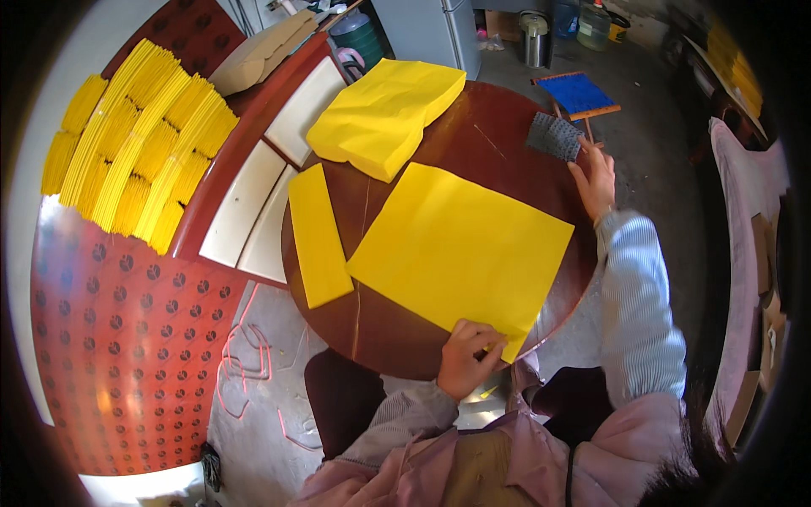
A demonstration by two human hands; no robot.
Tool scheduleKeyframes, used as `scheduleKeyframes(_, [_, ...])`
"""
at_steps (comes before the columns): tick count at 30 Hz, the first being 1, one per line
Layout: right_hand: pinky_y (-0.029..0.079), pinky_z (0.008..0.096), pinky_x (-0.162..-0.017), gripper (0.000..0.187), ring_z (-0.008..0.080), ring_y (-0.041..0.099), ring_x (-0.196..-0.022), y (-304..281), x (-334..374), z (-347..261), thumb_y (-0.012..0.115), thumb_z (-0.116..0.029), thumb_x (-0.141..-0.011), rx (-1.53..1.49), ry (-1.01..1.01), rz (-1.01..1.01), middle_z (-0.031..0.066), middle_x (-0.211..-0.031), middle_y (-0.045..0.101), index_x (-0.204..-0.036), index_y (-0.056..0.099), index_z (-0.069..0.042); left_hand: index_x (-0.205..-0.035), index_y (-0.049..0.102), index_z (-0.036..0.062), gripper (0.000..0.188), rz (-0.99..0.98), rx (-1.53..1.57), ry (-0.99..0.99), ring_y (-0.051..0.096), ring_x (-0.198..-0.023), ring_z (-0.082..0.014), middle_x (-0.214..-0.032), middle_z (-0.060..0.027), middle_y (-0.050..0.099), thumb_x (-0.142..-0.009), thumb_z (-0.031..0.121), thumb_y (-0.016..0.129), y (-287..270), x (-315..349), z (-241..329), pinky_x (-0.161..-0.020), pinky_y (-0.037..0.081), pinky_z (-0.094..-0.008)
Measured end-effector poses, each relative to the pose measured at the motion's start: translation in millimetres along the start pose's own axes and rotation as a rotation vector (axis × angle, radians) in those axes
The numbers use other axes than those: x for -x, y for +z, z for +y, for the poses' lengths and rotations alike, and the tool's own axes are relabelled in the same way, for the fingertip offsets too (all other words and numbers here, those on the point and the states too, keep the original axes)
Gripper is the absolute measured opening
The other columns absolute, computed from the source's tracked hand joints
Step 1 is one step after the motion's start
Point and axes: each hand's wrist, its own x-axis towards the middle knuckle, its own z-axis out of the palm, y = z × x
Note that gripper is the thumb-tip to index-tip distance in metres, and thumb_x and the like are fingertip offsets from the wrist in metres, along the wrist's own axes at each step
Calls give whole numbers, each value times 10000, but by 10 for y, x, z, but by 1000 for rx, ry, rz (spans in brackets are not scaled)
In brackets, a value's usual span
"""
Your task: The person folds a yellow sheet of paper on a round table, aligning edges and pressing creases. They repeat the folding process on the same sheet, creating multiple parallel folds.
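Note:
A large yellow sheet lies flat on a round dark red table. At its near corner my left hand is closed, pinching the sheet's edge between thumb and fingers. My right hand rests at the table's far right edge with thumb and fingers apart. Its fingertips reach the side of a small grey patterned pad; I see no firm grip on it. Left of the sheet lies a narrow folded yellow strip. Farther back sits a thick yellow stack of sheets, its surface wavy.
Bundles of folded yellow pieces stand on a red patterned board at the left. A cardboard piece lies behind them. Beyond the table are a blue-topped stool and a metal canister. Pink cord trails on the floor.

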Motion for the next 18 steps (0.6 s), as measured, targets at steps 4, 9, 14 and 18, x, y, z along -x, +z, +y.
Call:
scheduleKeyframes(4, [563,304,-863,149,149,688,-978,-462,1137,-544,743,-1,-971,-951,93,-113,66,-1057,689,-1088,668,-53,-919,750,69,140,32,-70,123,711,-864,-285,-978,-107,736,-819,80,847,-2,-30,-113,-737,584,-363])
scheduleKeyframes(9, [546,267,-720,172,110,669,-808,-898,2295,-1019,823,43,-870,-742,-107,-378,55,-946,686,-991,712,-9,-898,740,-8,165,33,33,46,701,-797,-227,-897,-114,719,-868,118,843,31,-49,-252,-739,554,-297])
scheduleKeyframes(14, [580,308,-768,240,188,713,-866,-919,2488,-1179,778,37,-891,-661,-235,-550,87,-1043,681,-1119,728,-21,-935,742,-12,178,-51,16,2,699,-806,-193,-925,-100,719,-890,133,835,-46,-103,-209,-743,549,-293])
scheduleKeyframes(18, [593,347,-800,285,242,723,-920,-873,2421,-1171,758,26,-899,-592,-362,-560,90,-1077,668,-1168,724,-59,-953,743,-12,185,-92,1,-14,698,-827,-193,-938,-93,715,-899,143,830,-90,-126,-186,-761,548,-297])
